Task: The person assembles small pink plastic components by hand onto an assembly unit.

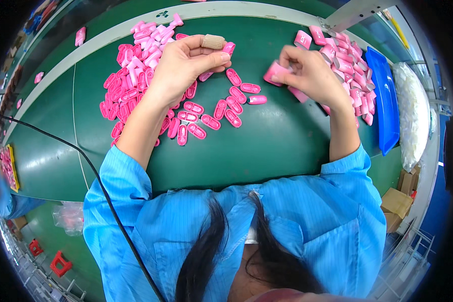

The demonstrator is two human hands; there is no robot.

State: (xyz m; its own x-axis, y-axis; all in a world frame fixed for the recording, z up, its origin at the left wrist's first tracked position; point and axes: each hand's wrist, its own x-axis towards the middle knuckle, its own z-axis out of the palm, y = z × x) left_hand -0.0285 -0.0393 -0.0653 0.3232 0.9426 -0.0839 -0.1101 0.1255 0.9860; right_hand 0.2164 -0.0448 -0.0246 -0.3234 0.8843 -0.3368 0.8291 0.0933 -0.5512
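My left hand (183, 68), with a beige covering on one finger, pinches a small pink oval piece (229, 48) between thumb and fingertips. To the right, the fingers of my right hand (314, 75) are closed on a pale pink casing (275, 73), slightly blurred. Another pink piece (298, 94) shows just beneath that hand. Between the hands several hollow pink oval caps (233, 119) lie loose on the green table (246, 151). A heap of similar caps (118, 90) and lighter pink parts (148, 38) is partly hidden behind my left forearm.
Beyond my right hand is a pile of pale pink casings (345, 65), bordered by a blue tray (382, 100). A white plastic bag (411, 116) stands outside it. A pale rail (236, 9) curves along the far edge. A black cable (80, 151) crosses at left.
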